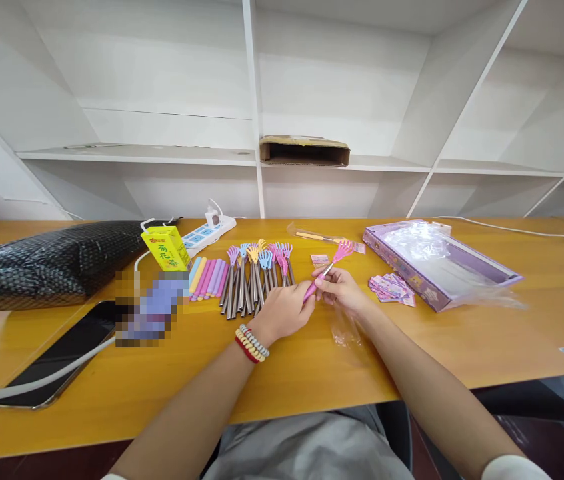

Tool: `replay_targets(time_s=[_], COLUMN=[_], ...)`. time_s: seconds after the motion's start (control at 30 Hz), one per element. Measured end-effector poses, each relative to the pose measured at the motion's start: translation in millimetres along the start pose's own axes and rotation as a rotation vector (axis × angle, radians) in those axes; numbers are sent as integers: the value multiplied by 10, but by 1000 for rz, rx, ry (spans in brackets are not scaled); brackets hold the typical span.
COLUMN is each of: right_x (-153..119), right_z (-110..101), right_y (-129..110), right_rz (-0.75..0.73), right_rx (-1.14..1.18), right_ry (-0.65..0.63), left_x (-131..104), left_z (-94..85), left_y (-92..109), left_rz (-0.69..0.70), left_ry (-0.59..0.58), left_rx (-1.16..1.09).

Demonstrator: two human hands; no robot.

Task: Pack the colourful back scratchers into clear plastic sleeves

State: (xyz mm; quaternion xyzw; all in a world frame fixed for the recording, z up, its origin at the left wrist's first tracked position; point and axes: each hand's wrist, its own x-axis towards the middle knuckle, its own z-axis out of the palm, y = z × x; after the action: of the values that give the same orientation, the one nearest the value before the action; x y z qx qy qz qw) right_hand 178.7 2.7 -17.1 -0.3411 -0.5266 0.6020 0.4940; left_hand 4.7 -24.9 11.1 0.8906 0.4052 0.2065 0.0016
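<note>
My left hand (pixel 282 311) is closed round the pink handle of a back scratcher (pixel 344 250), whose metal shaft and pink claw point up and away to the right. My right hand (pixel 345 291) is closed beside the shaft, its thumb at the handle's upper end. A clear plastic bag (pixel 346 331) hangs from under the right fingers. Left of my hands lie several back scratcher tops (pixel 252 280) with coloured claws and bare metal shafts. Beside them is a row of foam-like coloured handles (pixel 208 279). A bagged back scratcher (pixel 319 236) lies behind my hands.
Small printed cards (pixel 392 289) lie right of my hands, by a purple box (pixel 437 297) with clear plastic in it. Leftward are a yellow drink carton (pixel 166 248), a power strip (pixel 209 233), a phone (pixel 62 357) with a white cable, and a black wrapped parcel (pixel 57 260).
</note>
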Motion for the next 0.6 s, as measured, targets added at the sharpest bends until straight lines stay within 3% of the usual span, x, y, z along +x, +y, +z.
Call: replay_targets(time_s=[0.27,0.6], right_x=[-6,-10], right_z=[17,78], right_y=[-11,6], right_rz=[-15,9], right_rx=[52,-32], right_ry=[82,46], left_x=[-10,4], left_z=[-10,44], left_y=[20,21], left_rz=[-35,-100], left_ry=[42,48], left_rx=[-81,3])
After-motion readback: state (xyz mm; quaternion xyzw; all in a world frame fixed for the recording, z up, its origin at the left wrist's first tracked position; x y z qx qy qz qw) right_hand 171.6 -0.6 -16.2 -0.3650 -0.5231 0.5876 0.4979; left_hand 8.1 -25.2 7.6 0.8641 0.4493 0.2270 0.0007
